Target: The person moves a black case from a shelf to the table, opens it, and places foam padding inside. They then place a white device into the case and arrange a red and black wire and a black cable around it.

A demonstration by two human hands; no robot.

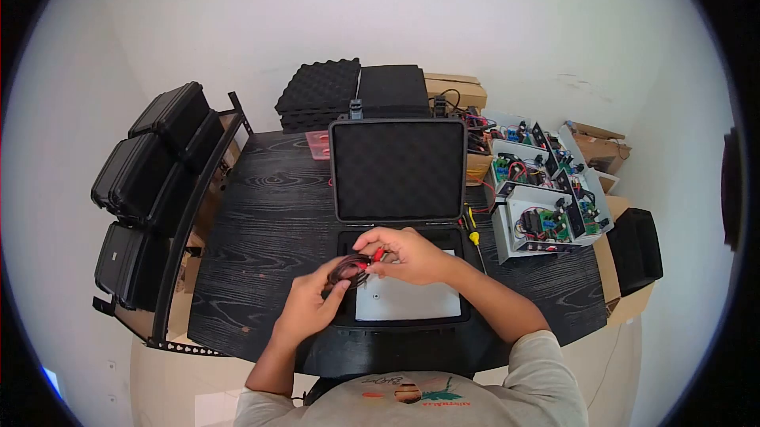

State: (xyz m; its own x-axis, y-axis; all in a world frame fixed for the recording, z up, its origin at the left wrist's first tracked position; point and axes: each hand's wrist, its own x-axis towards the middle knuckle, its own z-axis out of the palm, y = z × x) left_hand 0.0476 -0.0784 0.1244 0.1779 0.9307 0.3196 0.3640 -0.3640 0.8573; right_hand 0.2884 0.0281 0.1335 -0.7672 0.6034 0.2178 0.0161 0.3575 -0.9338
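Note:
A coiled dark cable [343,270] with red plug ends [378,255] is held between both hands above an open black hard case [398,170]. My left hand [311,300] grips the coil from its left side, thumb below it. Fingers of my right hand [404,257] are closed around the red ends at the coil's right. Beneath the hands, a light grey panel [408,300] lies in the black foam of the case's base. The raised lid is lined with egg-crate foam. My right hand hides the upper part of the panel.
A screwdriver [473,235] with a yellow handle lies right of the case. Several open white units with circuit boards [541,223] stand farther right. Foam sheets [321,88] are stacked behind. Closed black cases [142,178] fill a rack at left. A carton [633,300] stands at right.

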